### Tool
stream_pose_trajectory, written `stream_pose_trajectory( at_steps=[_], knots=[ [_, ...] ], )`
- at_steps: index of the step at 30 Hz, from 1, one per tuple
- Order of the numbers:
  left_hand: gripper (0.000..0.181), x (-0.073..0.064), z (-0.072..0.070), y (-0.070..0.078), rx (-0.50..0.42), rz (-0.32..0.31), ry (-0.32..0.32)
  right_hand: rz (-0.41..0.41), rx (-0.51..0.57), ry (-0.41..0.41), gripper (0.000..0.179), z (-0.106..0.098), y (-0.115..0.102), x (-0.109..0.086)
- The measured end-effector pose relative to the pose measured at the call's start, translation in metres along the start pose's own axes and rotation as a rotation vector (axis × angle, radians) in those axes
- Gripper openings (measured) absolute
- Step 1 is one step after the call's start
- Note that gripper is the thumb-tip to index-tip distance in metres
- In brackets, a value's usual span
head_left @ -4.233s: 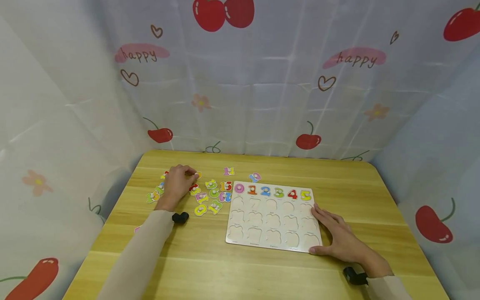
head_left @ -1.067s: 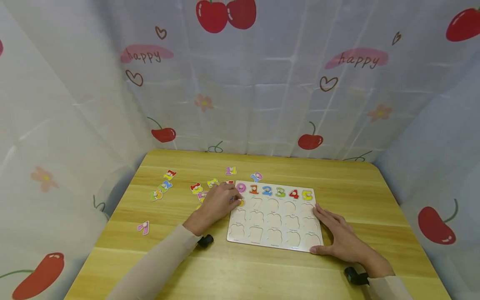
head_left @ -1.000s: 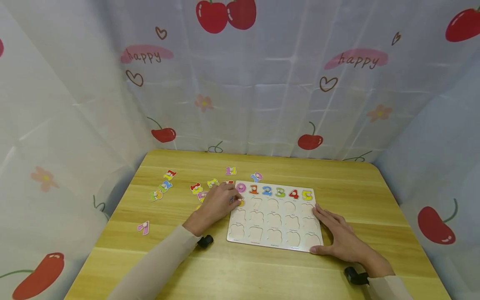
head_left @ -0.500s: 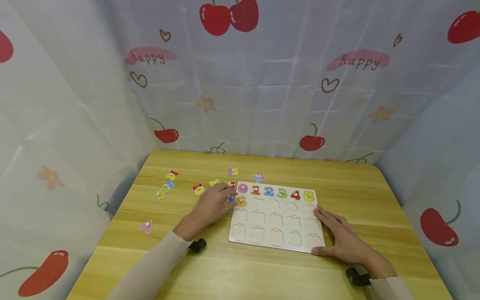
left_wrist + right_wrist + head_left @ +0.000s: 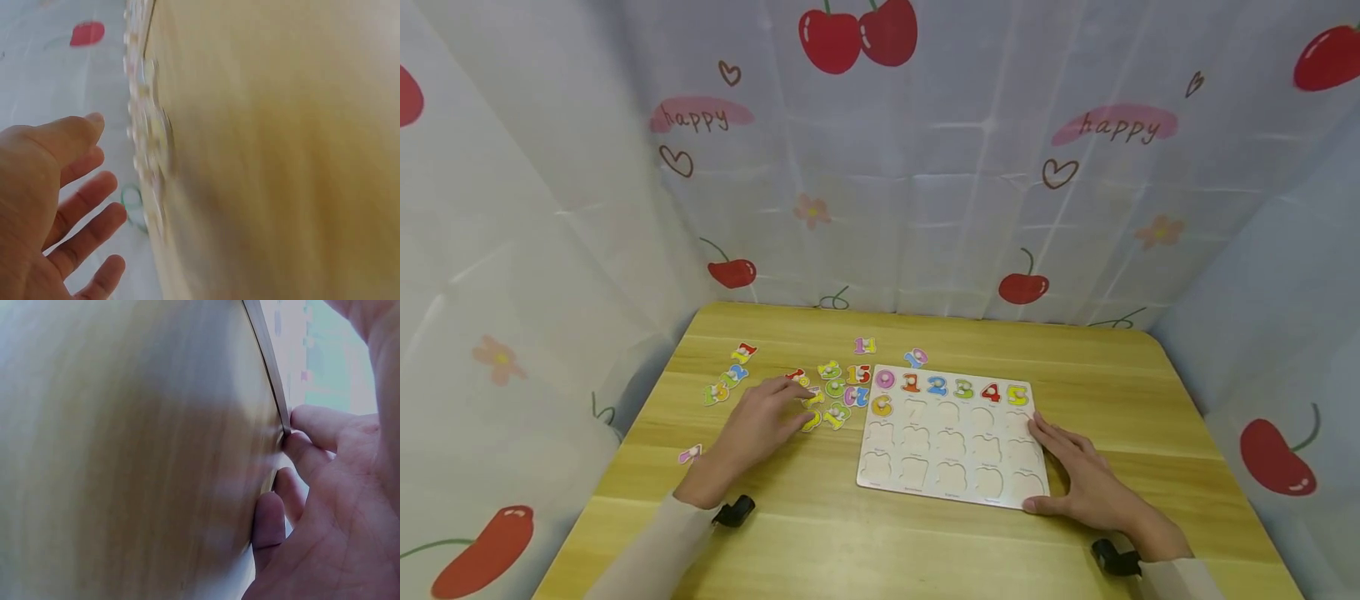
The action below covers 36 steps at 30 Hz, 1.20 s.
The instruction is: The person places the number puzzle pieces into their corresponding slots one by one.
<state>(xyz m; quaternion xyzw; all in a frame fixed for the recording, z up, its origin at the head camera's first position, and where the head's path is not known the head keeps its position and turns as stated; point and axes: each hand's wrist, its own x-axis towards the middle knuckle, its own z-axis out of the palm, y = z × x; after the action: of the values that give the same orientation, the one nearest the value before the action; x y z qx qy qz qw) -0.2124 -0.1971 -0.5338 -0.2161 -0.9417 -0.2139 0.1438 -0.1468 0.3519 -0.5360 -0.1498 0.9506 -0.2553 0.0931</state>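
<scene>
A pale wooden number puzzle board [image 5: 925, 494] lies on the table. Its top row carries pieces 0 to 5, and an orange 6 piece [image 5: 882, 406] sits in the first slot of the second row. My left hand [image 5: 756, 429] hovers beside the loose number pieces [image 5: 836, 389], fingers spread and nothing between them; the left wrist view shows the same hand [image 5: 56, 206] bare. My right hand [image 5: 1086, 479] rests against the board's right edge, thumb at the near corner. In the right wrist view its fingertips [image 5: 270, 519] meet the tabletop beside the board.
An 11 piece [image 5: 865, 346] and a 10 piece [image 5: 915, 358] lie behind the board. Farther left are a 17 piece [image 5: 744, 353], a 12 piece [image 5: 734, 376] and a pink piece [image 5: 689, 453] partly hidden by my left arm. Cherry-printed curtains [image 5: 910, 250] enclose the table [image 5: 865, 533].
My left hand brought the orange 6 piece from the pile into the board's second row, let it go, and moved back left over the pieces. My right hand stayed at the board's edge.
</scene>
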Motion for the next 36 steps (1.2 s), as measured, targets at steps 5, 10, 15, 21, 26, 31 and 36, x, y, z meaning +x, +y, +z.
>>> stream_pose_trajectory(
  at_steps=[5,10,15,21,26,31,36],
  knots=[
    [0.029,-0.024,-0.016,-0.025,-0.036,0.004,0.045,-0.007,-0.002,0.015,0.128,-0.002,0.000,0.000],
    [0.032,-0.053,-0.032,-0.051,-0.038,-0.025,0.061,-0.005,-0.009,0.015,0.128,-0.002,0.000,0.000],
    [0.036,-0.078,-0.051,-0.074,-0.008,-0.072,0.080,0.000,-0.008,0.015,0.128,-0.002,-0.002,0.000],
    [0.034,-0.097,-0.068,-0.088,-0.011,-0.113,0.059,0.004,-0.011,0.019,0.127,-0.002,-0.003,-0.002],
    [0.029,-0.109,-0.069,-0.096,-0.018,-0.107,0.058,-0.017,-0.010,0.028,0.125,-0.001,-0.005,-0.005],
    [0.029,-0.116,-0.066,-0.099,-0.026,-0.069,0.099,-0.015,-0.006,0.025,0.125,0.001,-0.006,-0.005],
    [0.028,-0.116,-0.066,-0.099,-0.011,-0.070,0.100,0.000,0.003,0.022,0.126,0.000,-0.004,-0.005]
  ],
)
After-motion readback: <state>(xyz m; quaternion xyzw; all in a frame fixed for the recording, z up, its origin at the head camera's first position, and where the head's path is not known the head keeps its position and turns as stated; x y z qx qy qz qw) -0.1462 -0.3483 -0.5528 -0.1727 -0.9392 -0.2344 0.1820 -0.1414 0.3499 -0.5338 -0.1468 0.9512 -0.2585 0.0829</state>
